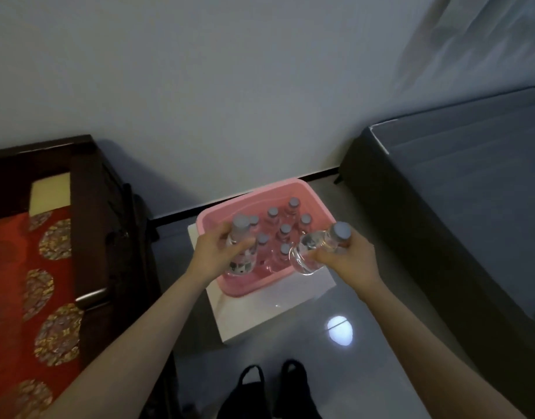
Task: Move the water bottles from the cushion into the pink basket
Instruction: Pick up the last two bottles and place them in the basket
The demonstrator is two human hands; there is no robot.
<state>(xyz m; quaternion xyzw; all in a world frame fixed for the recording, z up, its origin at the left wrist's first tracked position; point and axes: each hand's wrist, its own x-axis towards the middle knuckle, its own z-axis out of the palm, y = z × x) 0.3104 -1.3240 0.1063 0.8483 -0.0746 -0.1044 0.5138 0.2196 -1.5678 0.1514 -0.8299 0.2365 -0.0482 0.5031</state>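
My left hand (222, 252) grips an upright bottle (240, 246) over the basket (308, 192), frame centre. My right hand (348, 261) holds a tilted one (316, 247), probably at the rim.

Basket (316, 198) in the middle, on a low block (269, 309) on the floor (366, 352).

In the basket, bottles (286, 234) upright, close together, toward the back and right. Over the near left part of the basket, left hand (221, 252) around an upright bottle (240, 249). Over the near right rim, right hand (348, 260) around a tilted bottle (317, 244), cap end up and right. Left of the basket, a bench (91, 225) with the cushion (24, 285) on it. Right of the basket, a bed (472, 189). Behind the basket, the wall (230, 86). In front of the block, down at the bottom, two shoes (275, 391).
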